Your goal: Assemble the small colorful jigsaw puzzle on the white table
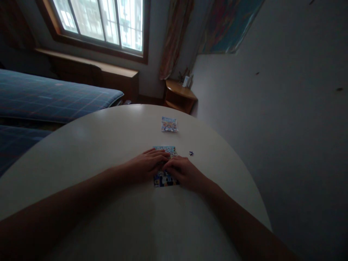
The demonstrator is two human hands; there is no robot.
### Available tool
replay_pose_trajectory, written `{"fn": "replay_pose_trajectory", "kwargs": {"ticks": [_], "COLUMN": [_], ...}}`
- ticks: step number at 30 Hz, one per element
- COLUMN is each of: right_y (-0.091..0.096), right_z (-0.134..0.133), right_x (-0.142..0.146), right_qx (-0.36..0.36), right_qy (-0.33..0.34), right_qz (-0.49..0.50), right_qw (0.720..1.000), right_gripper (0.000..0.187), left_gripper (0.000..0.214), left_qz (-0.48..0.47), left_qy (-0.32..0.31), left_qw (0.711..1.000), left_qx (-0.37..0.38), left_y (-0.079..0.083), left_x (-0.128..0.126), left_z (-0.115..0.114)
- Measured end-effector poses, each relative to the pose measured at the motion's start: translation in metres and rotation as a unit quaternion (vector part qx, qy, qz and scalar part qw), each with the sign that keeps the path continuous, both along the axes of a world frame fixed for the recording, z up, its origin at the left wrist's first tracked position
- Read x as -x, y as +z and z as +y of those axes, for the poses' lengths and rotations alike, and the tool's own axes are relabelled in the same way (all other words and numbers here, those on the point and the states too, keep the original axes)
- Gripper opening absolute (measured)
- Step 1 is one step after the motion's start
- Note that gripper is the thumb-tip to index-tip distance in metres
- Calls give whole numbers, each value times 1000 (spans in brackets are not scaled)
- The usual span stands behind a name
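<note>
A small colourful jigsaw panel [164, 179] lies flat on the round white table [114, 134]. My left hand [146, 165] rests on its left half, fingers stretched together and pressing down. My right hand [185, 172] lies on its right half, fingers curled toward the left hand's fingertips, and the two hands meet over the panel's middle. Most of the panel is hidden under my hands. A smaller colourful picture card [169, 124] lies farther back on the table. A tiny dark piece [191, 153] sits just right of the panel.
The table's curved edge runs close to a grey wall [285, 127] on the right. A blue checked mattress [49, 96] lies to the left. A wooden corner shelf [179, 95] and a window [100, 21] stand beyond the table.
</note>
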State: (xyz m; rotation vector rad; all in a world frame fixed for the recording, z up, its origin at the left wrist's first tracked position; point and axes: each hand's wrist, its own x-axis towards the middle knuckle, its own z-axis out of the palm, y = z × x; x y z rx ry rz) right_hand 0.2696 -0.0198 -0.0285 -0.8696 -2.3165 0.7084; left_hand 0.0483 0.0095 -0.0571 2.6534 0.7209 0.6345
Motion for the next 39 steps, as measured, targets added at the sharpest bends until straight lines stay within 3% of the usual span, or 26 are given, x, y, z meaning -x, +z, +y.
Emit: {"fn": "replay_pose_trajectory", "kwargs": {"ticks": [18,28,35,39], "right_y": [-6,-4,-7,1], "right_z": [0,-2,1,1], "right_x": [5,5,4,-2], "right_qx": [-41,-26,-39,-34], "right_qy": [-20,-38,-12,4], "right_qz": [-18,-22,-26,-30], "right_qw": [999,999,999,999], "right_gripper": [12,11,14,16], "left_gripper": [28,29,28,28], "left_qz": [7,-3,-1,-1], "left_qy": [0,0,-4,1], "left_qw": [1000,1000,1000,1000], "left_qx": [1,3,4,3], "left_y": [0,3,3,1], "left_x": [0,-1,0,0], "left_z": [1,-2,-1,0]}}
